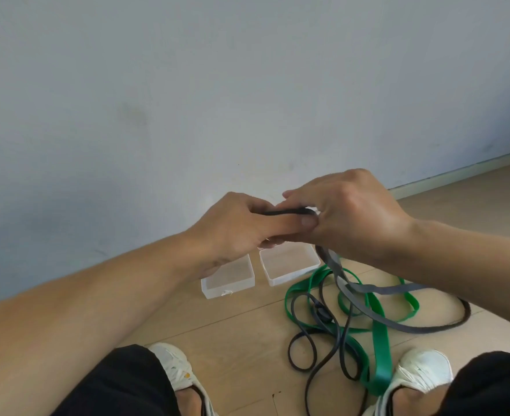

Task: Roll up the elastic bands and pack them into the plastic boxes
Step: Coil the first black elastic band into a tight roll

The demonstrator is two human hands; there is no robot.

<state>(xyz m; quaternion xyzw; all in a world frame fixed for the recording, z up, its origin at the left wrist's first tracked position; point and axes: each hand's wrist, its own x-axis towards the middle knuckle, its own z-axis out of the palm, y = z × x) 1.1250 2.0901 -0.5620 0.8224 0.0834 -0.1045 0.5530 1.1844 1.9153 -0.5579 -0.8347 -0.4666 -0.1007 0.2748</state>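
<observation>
Grey elastic band [367, 288]: one, its near end pinched as a dark, flat fold at frame centre between the two hands, its free length dropping below the right hand and trailing across the floor [247, 325] toward the lower right. Green elastic band [379, 340]: one, loose on the floor at lower right, tangled with the grey band and with thinner black bands [300, 352], whose number cannot be told. Plastic boxes: two, clear and lidless, side by side on the floor just below the hands; left box [228, 288], right box [289, 273]. Left hand [241, 226]: fingers curled, thumb laid along the fold, gripping it. Right hand [349, 214]: back upward, fingers bent over the fold's other end, gripping it. Both forearms reach in from the lower corners. Two white shoes flank the bands at the bottom edge, one [172, 364] left, one [421, 373] right. A wall [187, 85] fills the upper frame.
</observation>
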